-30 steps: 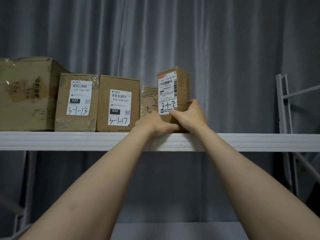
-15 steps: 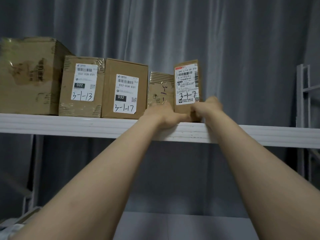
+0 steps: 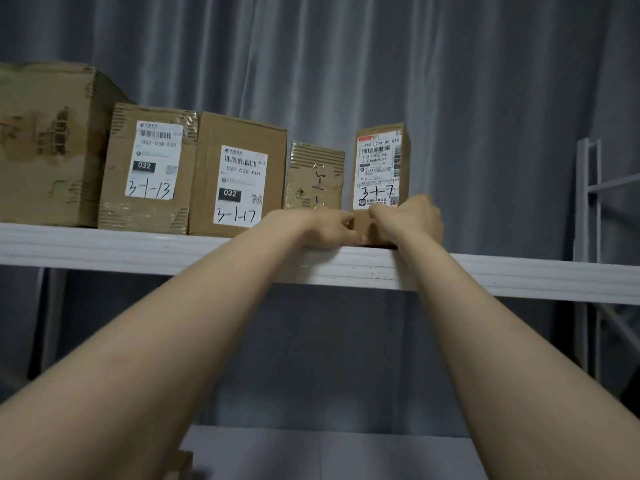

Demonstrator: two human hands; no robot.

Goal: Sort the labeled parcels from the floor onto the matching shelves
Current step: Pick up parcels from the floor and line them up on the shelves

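On a white shelf (image 3: 138, 251), left hand (image 3: 322, 227) and right hand (image 3: 410, 220) hold the upright parcel (image 3: 379, 161) marked 3-1-7, fingers (image 3: 346, 226) curled round its base.

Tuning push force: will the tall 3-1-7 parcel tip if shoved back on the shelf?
Likely tippy: the 3-1-7 parcel stands tall and narrow. Left hand and right hand hold its base, probably steadying it. Cardboard looks stiff; it should slide, not buckle.

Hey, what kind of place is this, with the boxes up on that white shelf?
Likely a parcel storeroom or sorting area. Cardboard boxes with shipping labels and handwritten codes, like the 3-1-13 parcel and 3-1-7 parcel, line a white shelf, with a grey curtain behind.
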